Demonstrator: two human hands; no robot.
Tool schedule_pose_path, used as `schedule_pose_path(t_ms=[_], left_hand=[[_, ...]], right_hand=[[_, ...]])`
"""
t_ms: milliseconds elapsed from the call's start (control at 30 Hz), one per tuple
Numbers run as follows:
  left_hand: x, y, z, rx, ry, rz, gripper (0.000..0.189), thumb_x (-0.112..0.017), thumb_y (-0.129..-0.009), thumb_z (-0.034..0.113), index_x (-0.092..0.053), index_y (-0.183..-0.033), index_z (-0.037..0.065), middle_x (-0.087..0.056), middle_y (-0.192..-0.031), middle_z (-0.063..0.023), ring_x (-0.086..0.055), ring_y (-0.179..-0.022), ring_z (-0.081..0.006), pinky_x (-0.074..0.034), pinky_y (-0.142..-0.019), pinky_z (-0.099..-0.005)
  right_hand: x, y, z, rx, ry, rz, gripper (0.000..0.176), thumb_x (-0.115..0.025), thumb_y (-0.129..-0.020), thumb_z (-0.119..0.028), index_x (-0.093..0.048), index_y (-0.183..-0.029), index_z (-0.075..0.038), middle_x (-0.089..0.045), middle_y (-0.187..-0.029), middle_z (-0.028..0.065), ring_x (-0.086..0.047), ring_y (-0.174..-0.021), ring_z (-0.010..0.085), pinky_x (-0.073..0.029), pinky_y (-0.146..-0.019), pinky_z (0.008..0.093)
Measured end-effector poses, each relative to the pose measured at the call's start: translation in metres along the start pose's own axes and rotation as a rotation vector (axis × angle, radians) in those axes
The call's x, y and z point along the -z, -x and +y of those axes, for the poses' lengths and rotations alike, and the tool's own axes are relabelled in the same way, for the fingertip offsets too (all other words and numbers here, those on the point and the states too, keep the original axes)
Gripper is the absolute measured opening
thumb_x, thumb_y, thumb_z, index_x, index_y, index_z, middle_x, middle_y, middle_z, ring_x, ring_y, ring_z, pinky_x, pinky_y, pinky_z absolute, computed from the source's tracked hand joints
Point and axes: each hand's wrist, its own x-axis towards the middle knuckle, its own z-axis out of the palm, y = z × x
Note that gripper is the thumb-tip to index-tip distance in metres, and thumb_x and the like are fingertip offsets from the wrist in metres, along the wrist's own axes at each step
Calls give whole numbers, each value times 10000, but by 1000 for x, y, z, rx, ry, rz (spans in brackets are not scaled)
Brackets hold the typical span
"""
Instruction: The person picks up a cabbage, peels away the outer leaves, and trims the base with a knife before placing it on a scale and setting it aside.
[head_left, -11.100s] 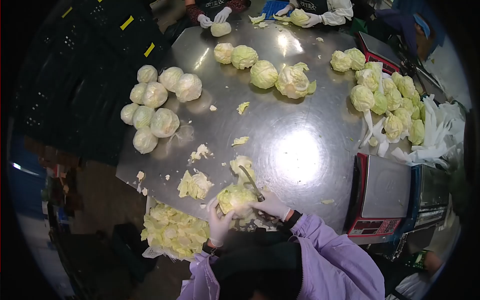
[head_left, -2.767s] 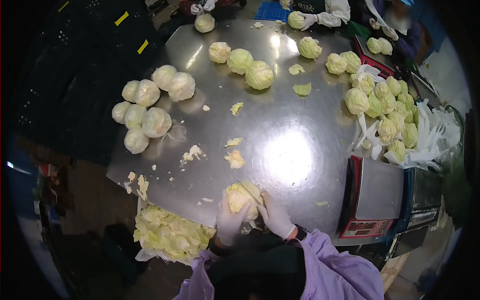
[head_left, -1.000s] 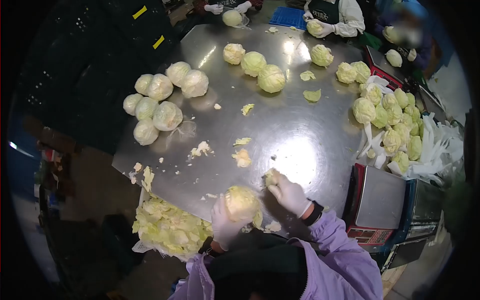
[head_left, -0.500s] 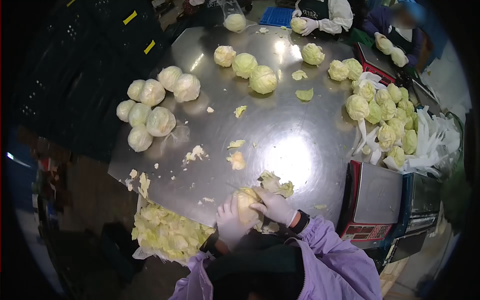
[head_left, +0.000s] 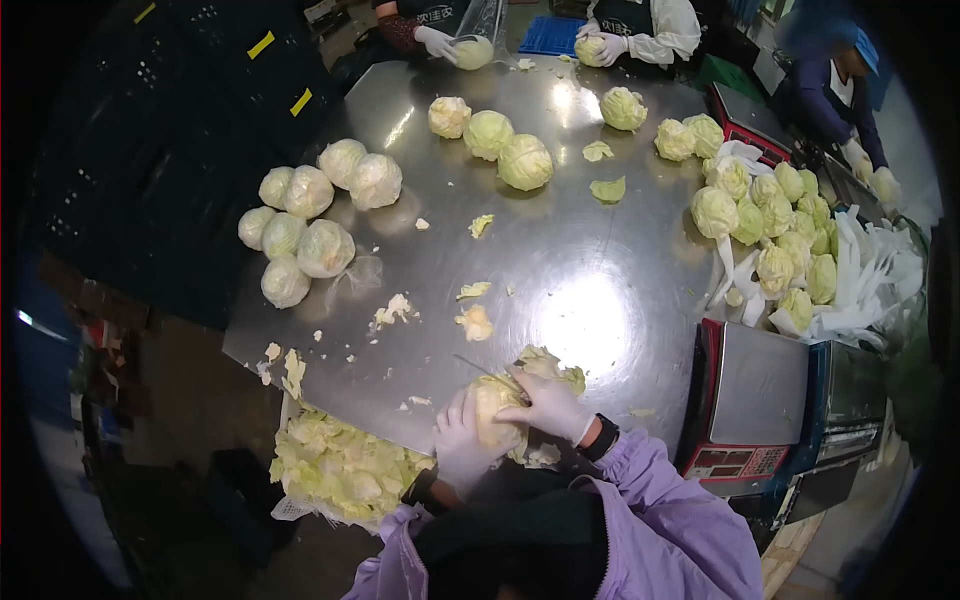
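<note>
At the near edge of the steel table, a pale cabbage (head_left: 494,408) is held in front of me. My left hand (head_left: 462,440), in a white glove, is closed around its left side. My right hand (head_left: 549,408), also gloved, grips a small knife (head_left: 474,367) and rests against the right side of the cabbage. The thin blade points up and left over the top of the cabbage; the handle is hidden in my fingers. Loose outer leaves (head_left: 550,366) lie just beyond my right hand.
Wrapped cabbages (head_left: 325,249) cluster at left, bare ones (head_left: 525,162) further back. Many cabbages (head_left: 775,220) are piled at right above a scale (head_left: 757,390). A crate of leaves (head_left: 340,465) stands at lower left. Co-workers handle cabbages across the steel table (head_left: 420,240).
The knife blade has risen and shows more clearly above the cabbage. Across the table, a co-worker's gloved hand has come onto a bagged cabbage. The co-worker at right has turned away with cabbages.
</note>
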Motion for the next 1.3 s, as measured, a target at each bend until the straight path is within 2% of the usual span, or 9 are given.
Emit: schedule_pose_path(t_ms=[67,333,400,467,633,867,933,1067,1300], left_hand=[[0,2,-2,-11,39,-3,1022,-838,-535,523,-444,-1309,-16,-468,-1268,-161,-464,-1111,-343,-409,-925,-451],[10,16,-62,71,397,-142,1096,-902,-521,361,-334,-1376,-26,-392,-1328,-210,-363,-1254,-383,-312,-1075,-455],[9,21,-71,130,432,-122,1080,-904,-531,333,-333,-1377,-21,-402,-1313,-208,-373,-1253,-379,-328,-1067,-450],[13,25,-74,184,478,-117,1064,-906,-541,306,-333,-1378,-15,-412,-1299,-205,-383,-1252,-374,-344,-1059,-445],[21,7,-85,144,458,-169,889,-855,-623,241,-385,-1336,-5,-430,-1265,-207,-425,-1200,-366,-350,-1041,-424],[5,-12,-58,174,431,4,740,-841,-644,255,-469,-1230,1,-465,-1212,-184,-464,-1144,-351,-389,-991,-416],[8,-4,-52,153,331,37,707,-835,-652,269,-497,-1215,8,-467,-1190,-180,-476,-1120,-343,-404,-963,-410],[13,-7,-32,167,308,16,701,-838,-645,319,-538,-1189,-6,-465,-1174,-186,-479,-1083,-360,-417,-919,-434],[8,-8,-28,137,261,84,638,-839,-633,230,-553,-1164,20,-474,-1147,-171,-482,-1077,-325,-417,-925,-413]], right_hand=[[-18,-5,18,115,1,162,479,-693,-778,-437,-652,-995,-12,-646,-880,196,-618,-816,361,-485,-724,412],[-23,-49,71,-447,-255,-84,375,-677,-801,-358,-673,-944,-11,-661,-784,151,-631,-681,295,-485,-663,362],[-26,-37,53,-308,-385,-71,353,-706,-808,-300,-638,-1046,-48,-687,-806,39,-599,-560,110,-488,-544,266],[-38,-17,35,-75,-424,-181,541,-742,-781,-369,-599,-1180,-31,-668,-924,87,-635,-679,188,-512,-644,322],[-65,-17,28,100,-178,-32,427,-701,-782,-385,-619,-987,-20,-649,-922,182,-624,-832,368,-490,-714,421],[-75,-8,40,52,212,-83,298,-662,-818,-263,-665,-1033,-56,-656,-813,154,-636,-707,323,-508,-666,364],[-55,-6,15,-227,-338,-74,297,-641,-800,-199,-663,-1060,-58,-661,-847,179,-645,-719,333,-518,-666,370],[-66,-8,17,78,-40,42,319,-640,-775,-173,-667,-1078,-78,-667,-858,193,-653,-773,343,-528,-687,390],[-79,-22,71,3,106,63,204,-614,-791,-229,-629,-882,-47,-635,-728,177,-634,-718,354,-499,-654,442]])
